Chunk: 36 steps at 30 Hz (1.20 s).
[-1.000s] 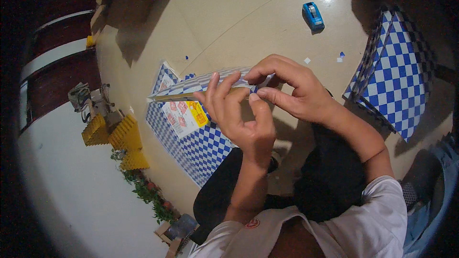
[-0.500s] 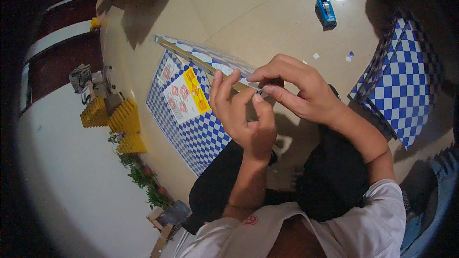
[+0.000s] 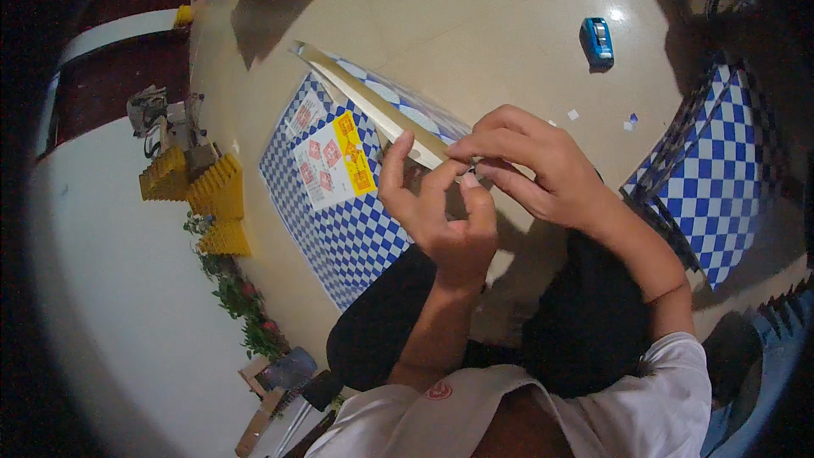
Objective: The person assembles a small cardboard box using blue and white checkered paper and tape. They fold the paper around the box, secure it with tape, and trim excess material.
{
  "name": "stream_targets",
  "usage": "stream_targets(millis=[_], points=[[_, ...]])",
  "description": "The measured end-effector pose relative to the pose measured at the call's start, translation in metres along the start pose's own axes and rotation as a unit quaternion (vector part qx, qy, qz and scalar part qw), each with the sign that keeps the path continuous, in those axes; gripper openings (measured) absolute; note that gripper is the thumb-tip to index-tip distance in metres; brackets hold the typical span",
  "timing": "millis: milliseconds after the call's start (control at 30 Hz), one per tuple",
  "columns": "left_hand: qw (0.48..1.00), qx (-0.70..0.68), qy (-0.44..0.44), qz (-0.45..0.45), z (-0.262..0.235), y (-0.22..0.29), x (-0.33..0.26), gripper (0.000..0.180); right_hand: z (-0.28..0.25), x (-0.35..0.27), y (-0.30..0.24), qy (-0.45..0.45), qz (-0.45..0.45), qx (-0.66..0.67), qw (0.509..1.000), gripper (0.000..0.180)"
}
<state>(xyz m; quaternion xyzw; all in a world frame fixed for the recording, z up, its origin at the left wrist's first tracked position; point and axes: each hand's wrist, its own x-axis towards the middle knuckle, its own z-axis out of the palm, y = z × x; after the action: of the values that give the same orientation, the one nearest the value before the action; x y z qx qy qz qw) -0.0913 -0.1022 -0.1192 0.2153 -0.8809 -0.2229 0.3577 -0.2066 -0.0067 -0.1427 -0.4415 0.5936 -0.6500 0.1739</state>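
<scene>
A large flat piece covered in blue-and-white checks [image 3: 360, 242] leans in front of me, with a white and yellow label [image 3: 331, 171] on its face. Along its upper edge runs a cream and gold strip [image 3: 365, 100]. My left hand [image 3: 445, 225] is closed at the near corner of this edge, thumb and index finger pinched together and other fingers lying by the strip. From the right, my right hand [image 3: 543, 170] pinches the same corner, its fingertips almost touching the left ones. A tiny dark bit shows between the fingertips, too small to name.
A blue tape dispenser [image 3: 598, 44] lies on the floor [image 3: 500, 59] ahead, with small paper scraps [image 3: 630, 122] nearer. More checked pieces [image 3: 708, 187] stand at the right. Yellow stacked racks [image 3: 216, 195] and potted plants [image 3: 242, 305] line the white wall at left.
The view has shifted slightly. The checked piece has tilted a little, so more of the cream strip shows. Both hands stay at the same corner, fingertips still together.
</scene>
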Motion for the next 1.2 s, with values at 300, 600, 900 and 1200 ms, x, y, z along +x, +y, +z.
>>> stream_targets(millis=[300, 600, 900, 1200], points=[[0.996, 0.084, -0.037, 0.008, -0.015, -0.008, 0.0, 0.019, -0.006, 0.019, -0.006, -0.08, -0.074, -0.136, 0.985, 0.038], [0.985, 0.156, -0.069, 0.025, -0.022, -0.002, 0.009, 0.017, -0.002, 0.018, 0.001, -0.099, -0.059, -0.095, 0.989, 0.034], [0.979, 0.182, -0.091, 0.029, -0.025, 0.005, 0.01, 0.015, -0.004, 0.016, 0.002, -0.111, -0.038, -0.099, 0.988, 0.034], [0.982, 0.165, -0.09, 0.029, -0.033, 0.004, 0.012, 0.012, -0.017, 0.036, -0.005, -0.159, -0.161, -0.204, 0.952, 0.026]])
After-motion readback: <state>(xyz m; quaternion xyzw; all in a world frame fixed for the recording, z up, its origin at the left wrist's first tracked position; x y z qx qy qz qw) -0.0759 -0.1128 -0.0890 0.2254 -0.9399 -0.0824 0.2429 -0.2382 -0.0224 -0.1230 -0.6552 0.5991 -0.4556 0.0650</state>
